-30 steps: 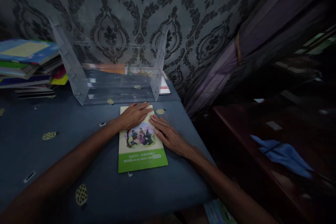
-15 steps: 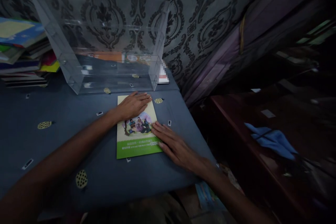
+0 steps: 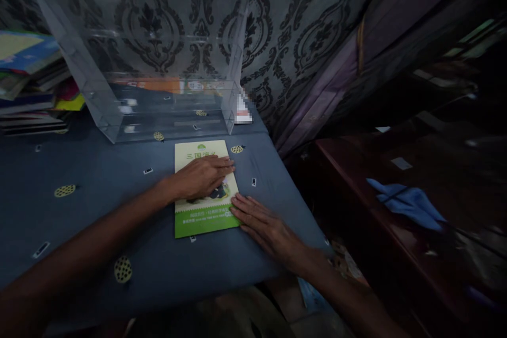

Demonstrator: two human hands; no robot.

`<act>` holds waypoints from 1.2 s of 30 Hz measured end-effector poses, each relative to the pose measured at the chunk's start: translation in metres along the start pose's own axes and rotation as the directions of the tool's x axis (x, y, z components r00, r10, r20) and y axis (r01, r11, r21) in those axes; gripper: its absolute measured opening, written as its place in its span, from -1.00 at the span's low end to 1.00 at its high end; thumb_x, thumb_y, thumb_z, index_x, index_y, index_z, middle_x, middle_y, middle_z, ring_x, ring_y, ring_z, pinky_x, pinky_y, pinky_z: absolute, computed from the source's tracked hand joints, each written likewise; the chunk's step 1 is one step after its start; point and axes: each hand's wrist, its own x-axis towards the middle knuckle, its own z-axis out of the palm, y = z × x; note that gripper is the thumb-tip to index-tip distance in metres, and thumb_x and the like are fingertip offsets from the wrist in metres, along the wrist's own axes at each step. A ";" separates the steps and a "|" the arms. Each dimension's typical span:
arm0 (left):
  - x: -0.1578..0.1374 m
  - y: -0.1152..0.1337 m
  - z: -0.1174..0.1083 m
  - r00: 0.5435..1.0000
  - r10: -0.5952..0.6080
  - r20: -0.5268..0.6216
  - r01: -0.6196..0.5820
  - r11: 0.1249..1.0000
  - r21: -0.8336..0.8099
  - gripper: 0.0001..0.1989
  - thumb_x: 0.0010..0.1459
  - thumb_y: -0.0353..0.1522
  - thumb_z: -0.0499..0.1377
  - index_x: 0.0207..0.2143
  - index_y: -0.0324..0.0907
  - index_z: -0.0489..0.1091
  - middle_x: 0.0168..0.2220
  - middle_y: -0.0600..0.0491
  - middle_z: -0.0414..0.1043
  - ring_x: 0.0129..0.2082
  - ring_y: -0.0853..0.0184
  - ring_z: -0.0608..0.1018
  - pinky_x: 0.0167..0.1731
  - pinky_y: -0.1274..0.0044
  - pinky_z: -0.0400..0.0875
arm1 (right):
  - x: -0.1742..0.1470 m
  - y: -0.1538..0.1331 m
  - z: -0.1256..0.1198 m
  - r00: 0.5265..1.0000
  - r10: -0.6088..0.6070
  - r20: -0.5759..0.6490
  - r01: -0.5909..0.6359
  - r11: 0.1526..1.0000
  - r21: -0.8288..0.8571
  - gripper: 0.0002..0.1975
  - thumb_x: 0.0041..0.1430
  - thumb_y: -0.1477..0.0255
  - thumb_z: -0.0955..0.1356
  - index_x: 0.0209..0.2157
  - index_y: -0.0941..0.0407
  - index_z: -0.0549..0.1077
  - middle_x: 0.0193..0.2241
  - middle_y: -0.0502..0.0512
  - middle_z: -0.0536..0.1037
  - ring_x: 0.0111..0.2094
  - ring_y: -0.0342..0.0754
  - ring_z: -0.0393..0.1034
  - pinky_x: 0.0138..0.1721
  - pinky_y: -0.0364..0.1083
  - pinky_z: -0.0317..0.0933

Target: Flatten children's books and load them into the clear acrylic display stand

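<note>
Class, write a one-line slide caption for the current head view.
Left hand across a green-and-cream book, right hand at its edge, before a transparent rack.

Book (image 3: 214, 222) flat on table (image 3: 99, 163), near its right edge. Left hand (image 3: 202, 177) across middle of cover; right hand (image 3: 265, 224) lower, fingertips at book's right edge, rest over tabletop. Acrylic rack (image 3: 93, 95) upright on table behind book. Stack of books (image 3: 31, 79) left of rack. Wall (image 3: 206, 10) behind rack; curtain (image 3: 317, 103) to right, beyond table's far corner. Right of table: desk (image 3: 344, 179), with cloth (image 3: 407, 203) on it and paper slip (image 3: 401, 162) behind cloth.
</note>
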 end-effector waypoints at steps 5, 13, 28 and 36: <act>-0.010 0.031 -0.011 0.994 0.075 0.085 -0.067 0.993 -0.098 -0.63 0.41 -0.39 -0.07 0.16 -0.22 0.34 0.22 -0.06 0.36 0.23 0.27 0.39 0.23 0.34 0.25 | -0.002 -0.002 0.002 0.996 -0.031 -0.079 0.030 0.999 -0.019 -0.61 0.37 0.49 0.27 0.20 0.06 0.35 0.15 0.17 0.47 0.20 -0.04 0.33 0.23 0.06 0.25; -0.023 0.060 -0.015 0.986 0.118 0.119 -0.101 0.985 -0.138 -0.62 0.42 -0.37 -0.10 0.18 -0.21 0.30 0.23 -0.08 0.34 0.28 0.23 0.32 0.28 0.29 0.14 | -0.008 -0.027 0.004 0.970 -0.028 -0.240 0.000 0.993 -0.117 -0.62 0.31 0.62 0.29 0.12 0.09 0.42 -0.04 0.19 0.61 0.04 0.00 0.50 0.14 0.11 0.37; -0.076 0.134 0.013 0.994 -0.107 0.033 0.097 0.971 0.220 -0.56 0.43 -0.31 -0.06 0.25 -0.35 0.19 0.30 -0.17 0.20 0.34 0.21 0.19 0.31 0.34 0.02 | -0.027 -0.042 0.015 0.964 0.055 -0.259 -0.106 0.976 -0.189 -0.39 0.29 0.62 0.25 0.33 0.02 0.15 0.07 0.21 0.54 0.09 0.06 0.45 0.15 0.18 0.31; -0.127 0.137 -0.002 0.979 -0.203 -0.004 0.195 0.932 0.305 -0.56 0.46 -0.31 -0.14 0.24 -0.33 0.21 0.27 -0.12 0.27 0.28 0.22 0.31 0.22 0.32 0.22 | -0.024 -0.039 0.010 0.968 -0.002 -0.250 -0.061 0.968 -0.244 -0.43 0.31 0.59 0.25 0.32 0.01 0.17 0.02 0.19 0.58 0.02 0.07 0.49 0.05 0.18 0.37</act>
